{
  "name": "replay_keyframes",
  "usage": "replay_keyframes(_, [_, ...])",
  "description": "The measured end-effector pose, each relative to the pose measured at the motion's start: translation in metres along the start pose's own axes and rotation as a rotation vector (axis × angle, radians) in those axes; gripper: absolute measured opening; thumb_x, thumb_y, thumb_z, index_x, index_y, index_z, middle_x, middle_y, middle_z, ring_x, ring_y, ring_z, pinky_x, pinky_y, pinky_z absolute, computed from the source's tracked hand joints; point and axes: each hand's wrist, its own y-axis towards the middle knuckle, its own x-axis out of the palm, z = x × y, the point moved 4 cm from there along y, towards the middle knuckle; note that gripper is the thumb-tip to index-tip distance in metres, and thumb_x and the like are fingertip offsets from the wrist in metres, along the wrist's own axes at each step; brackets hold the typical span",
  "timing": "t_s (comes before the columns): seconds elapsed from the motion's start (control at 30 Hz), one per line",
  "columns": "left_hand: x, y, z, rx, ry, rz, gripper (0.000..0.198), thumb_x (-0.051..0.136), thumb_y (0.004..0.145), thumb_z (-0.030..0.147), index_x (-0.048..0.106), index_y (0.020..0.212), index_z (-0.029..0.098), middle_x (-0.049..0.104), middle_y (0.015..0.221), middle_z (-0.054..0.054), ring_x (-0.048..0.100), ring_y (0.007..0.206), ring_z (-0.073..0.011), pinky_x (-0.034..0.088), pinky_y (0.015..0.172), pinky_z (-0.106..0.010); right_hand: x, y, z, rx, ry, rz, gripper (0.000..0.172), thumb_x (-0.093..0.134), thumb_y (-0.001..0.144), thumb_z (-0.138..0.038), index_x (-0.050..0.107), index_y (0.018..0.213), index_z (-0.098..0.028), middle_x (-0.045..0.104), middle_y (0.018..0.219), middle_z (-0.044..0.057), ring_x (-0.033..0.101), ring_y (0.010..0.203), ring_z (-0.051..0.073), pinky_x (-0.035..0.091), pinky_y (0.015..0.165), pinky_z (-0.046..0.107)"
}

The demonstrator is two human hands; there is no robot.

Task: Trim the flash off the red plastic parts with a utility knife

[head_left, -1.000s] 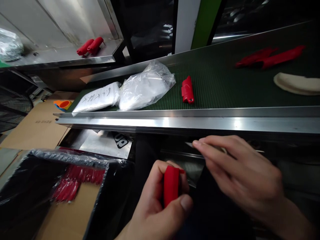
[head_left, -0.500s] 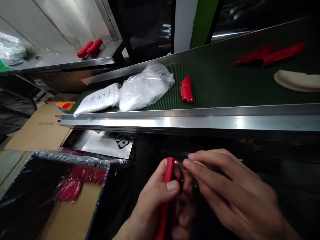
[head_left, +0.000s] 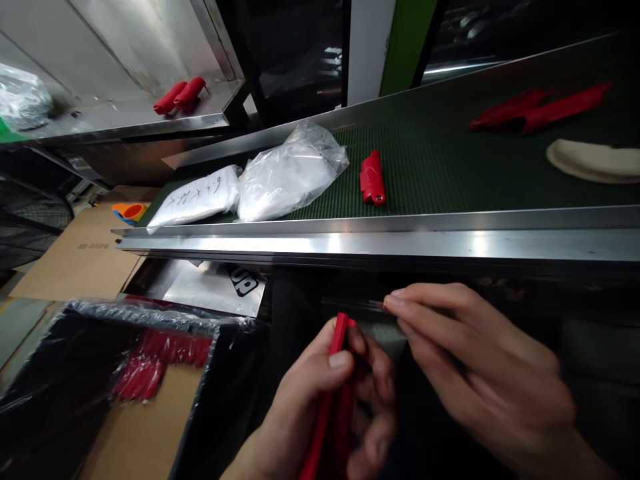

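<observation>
Evidently left hand (head_left: 320, 400) grips one red part (head_left: 336, 373).

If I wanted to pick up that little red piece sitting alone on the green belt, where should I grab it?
Probably around its middle, pinching the two long sides from above. The red piece lies flat on the green belt, short and blocky, with its long axis running away from the metal rail. Nothing touches it; the plastic bag lies apart to its left, so reach over the rail.

The green conveyor belt (head_left: 450, 173) carries two white bags (head_left: 260, 180), red pieces (head_left: 373, 179) and a cream piece (head_left: 595, 161).
</observation>
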Motion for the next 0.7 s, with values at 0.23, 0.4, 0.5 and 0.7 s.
replay_keyframes(0.23, [-0.009,0.0,-0.015,-0.187,0.027,0.066,0.056,0.034,0.094,0.052,0.063,0.083,0.005,0.054,0.049,-0.007,0.043,0.032,-0.0084,0.033,0.03,-0.013,0.004,-0.005,-0.005,-0.119,-0.005,-0.094,0.035,0.059,0.087,0.0,0.065,0.118,-0.013,0.062,0.113,0.011,0.057,0.106,0.022,0.051,0.083,0.037])
replay_keyframes(0.4, [-0.009,-0.001,-0.015,-0.283,0.023,0.069,0.058,0.04,0.088,0.057,0.064,0.083,0.005,0.055,0.049,-0.009,0.047,0.033,-0.0101,0.037,0.032,-0.014,0.004,-0.004,-0.004,-0.155,-0.049,-0.108,0.033,0.06,0.087,0.0,0.065,0.118,-0.013,0.062,0.11,0.012,0.056,0.102,0.023,0.046,0.081,0.041])
replay_keyframes(0.5, [-0.008,0.002,-0.015,-0.281,0.02,0.019,0.055,0.041,0.087,0.057,0.064,0.083,0.007,0.055,0.048,-0.007,0.047,0.033,-0.0104,0.038,0.033,-0.015,0.005,-0.003,-0.003,-0.148,-0.05,-0.119,0.036,0.06,0.087,0.0,0.064,0.12,-0.013,0.061,0.111,0.012,0.055,0.102,0.023,0.046,0.081,0.041])
replay_keyframes(0.7, [-0.01,0.002,-0.017,-0.288,-0.007,0.002,0.053,0.04,0.087,0.058,0.063,0.085,0.01,0.055,0.048,-0.006,0.047,0.033,-0.0109,0.037,0.032,-0.015,0.006,-0.005,-0.003,-0.158,-0.06,-0.118,0.037,0.06,0.087,0.0,0.063,0.121,-0.014,0.061,0.112,0.012,0.056,0.103,0.024,0.046,0.081,0.042])
